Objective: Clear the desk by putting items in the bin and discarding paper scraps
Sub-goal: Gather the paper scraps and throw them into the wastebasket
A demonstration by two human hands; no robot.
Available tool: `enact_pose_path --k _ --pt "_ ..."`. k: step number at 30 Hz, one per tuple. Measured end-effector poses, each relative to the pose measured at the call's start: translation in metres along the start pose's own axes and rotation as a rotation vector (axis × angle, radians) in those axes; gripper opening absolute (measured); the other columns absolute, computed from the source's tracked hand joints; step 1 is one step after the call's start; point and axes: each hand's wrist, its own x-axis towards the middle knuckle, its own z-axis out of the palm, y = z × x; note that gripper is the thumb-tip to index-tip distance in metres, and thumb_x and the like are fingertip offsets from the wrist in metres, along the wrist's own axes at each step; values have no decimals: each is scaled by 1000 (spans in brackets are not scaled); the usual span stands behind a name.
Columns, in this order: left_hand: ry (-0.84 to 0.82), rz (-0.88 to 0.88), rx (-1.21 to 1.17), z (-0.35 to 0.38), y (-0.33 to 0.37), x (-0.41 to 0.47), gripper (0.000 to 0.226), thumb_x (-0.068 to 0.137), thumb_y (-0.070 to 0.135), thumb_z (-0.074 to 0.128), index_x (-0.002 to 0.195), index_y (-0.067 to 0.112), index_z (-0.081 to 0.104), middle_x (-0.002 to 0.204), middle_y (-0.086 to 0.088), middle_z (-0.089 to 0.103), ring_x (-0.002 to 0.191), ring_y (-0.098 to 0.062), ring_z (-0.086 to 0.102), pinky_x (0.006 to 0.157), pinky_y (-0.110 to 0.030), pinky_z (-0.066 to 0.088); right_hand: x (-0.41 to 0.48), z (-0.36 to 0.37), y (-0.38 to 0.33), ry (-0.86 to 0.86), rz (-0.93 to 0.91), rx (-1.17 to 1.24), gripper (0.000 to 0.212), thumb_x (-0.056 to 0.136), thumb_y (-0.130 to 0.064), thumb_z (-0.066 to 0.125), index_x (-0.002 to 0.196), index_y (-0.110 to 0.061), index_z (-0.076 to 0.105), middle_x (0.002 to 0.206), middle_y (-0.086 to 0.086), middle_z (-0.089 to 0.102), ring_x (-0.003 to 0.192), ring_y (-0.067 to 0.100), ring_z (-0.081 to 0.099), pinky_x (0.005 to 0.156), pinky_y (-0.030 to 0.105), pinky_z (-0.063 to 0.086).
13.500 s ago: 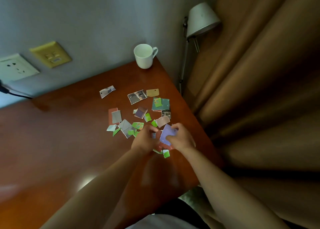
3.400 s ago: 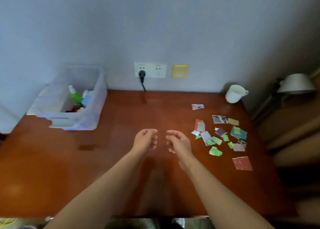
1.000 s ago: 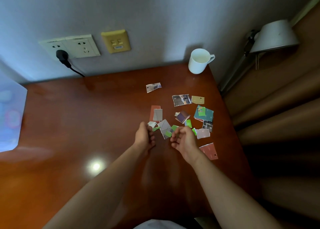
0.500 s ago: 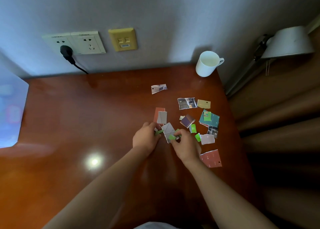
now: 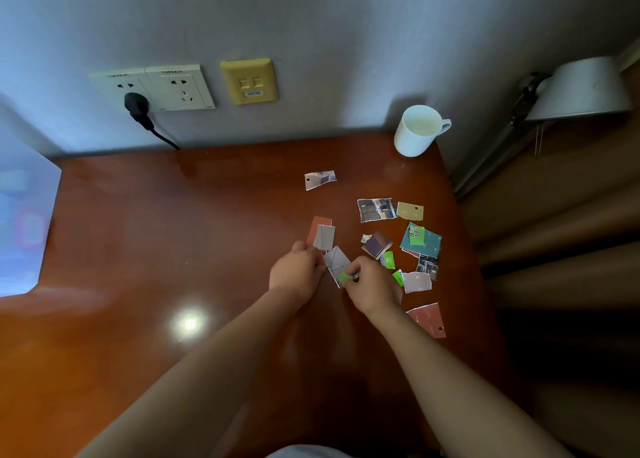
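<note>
R hand (image 5: 374,286), just right of center, pinches a green scrap (image 5: 344,277) btwn thumb & finger, right on the lower end of a grey scrap (image 5: 335,261) lying flat on the desk (image 5: 173,236). L hand (image 5: 296,273) is just left of it, fingers curled, tips at the grey scrap's left edge; can't tell if it grips anything.

Other scraps (image 5: 376,209) lie loose center-right of frame: photo bit & tan bit further up, teal one w/ a green bit on it to the right, 2 more green bits beside R hand. Red scrap (image 5: 427,319) sits near desk's right edge, by the R forearm. Lone scrap (image 5: 320,180) is higher up, apart from the rest.

Bin (image 5: 24,215), clear plastic & blurred, is at left edge of frame, well apart from scraps. White mug (image 5: 417,132) stands at desk's upper right corner, by the wall. Lamp (image 5: 581,90) top right. Sockets (image 5: 162,87) upper left on wall, black plug (image 5: 135,104) in the left one, yellow plate (image 5: 248,81) beside them. Brown curtain (image 5: 561,215) down the right side.
</note>
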Motion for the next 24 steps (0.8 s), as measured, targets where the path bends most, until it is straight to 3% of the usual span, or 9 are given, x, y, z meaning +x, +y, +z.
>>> enact_pose_path --k 4,8,10,12,15,18,20,22,24 --pt "75 -144 -325 -1 -1 0 15 96 30 47 92 17 53 103 -2 52 85 -27 56 72 -35 43 3 -1 -1 -18 -34 -49 10 86 -26 65 80 -27 56 88 -6 64 82 19 60 62 27 47" --pt "58 -463 -1090 -15 2 2 12 93 14 41 82 13 47 77 -2 54 62 -17 49 52 -26 35 2 -2 -2 -45 -53 -1 20 81 -27 67 67 -27 53 74 -6 60 75 16 59 62 29 49" --pt "11 -576 -1370 -23 1 1 11 93 16 41 88 11 50 73 -2 57 54 -13 55 46 -21 38 3 -3 -4 -44 4 145 19 76 -24 69 63 -23 55 68 -8 58 69 15 56 61 27 45" --pt "-38 -639 -1544 -27 -2 1 16 94 17 40 92 8 54 75 -3 62 59 -12 64 46 -20 49 6 -6 -10 -55 105 417 16 74 -17 65 63 -17 54 65 -2 58 64 18 55 60 30 44" --pt "-92 -632 -1676 -30 -5 3 18 88 6 39 81 6 55 76 -7 64 65 -17 64 49 -23 52 10 -14 -19 -127 251 839 14 79 1 52 70 -9 50 65 12 57 52 19 53 52 30 47" --pt "-86 -597 -1585 -27 -3 8 17 81 1 38 70 13 45 67 -5 48 50 -13 44 43 -20 35 13 -23 -26 -187 309 984 17 79 6 44 75 -8 51 62 7 49 49 15 46 45 25 37" --pt "-61 -513 -1268 -19 -5 12 14 87 10 44 74 15 46 67 0 45 49 -11 39 46 -22 31 19 -24 -30 -213 322 1007 14 83 -2 47 79 -10 57 59 3 43 49 12 36 45 24 27" --pt "-17 -373 -819 -13 -11 15 9 86 23 59 83 19 52 76 5 55 67 -15 54 60 -28 42 23 -25 -35 -230 339 1000 9 86 -11 52 82 -11 61 57 0 37 46 10 28 42 22 20" --pt "-21 -279 -450 -8 -16 15 27 81 36 68 100 22 54 91 8 59 87 -18 60 72 -31 45 26 -27 -39 -237 332 972 7 87 -15 55 83 -12 60 56 -1 33 40 7 25 38 20 18"
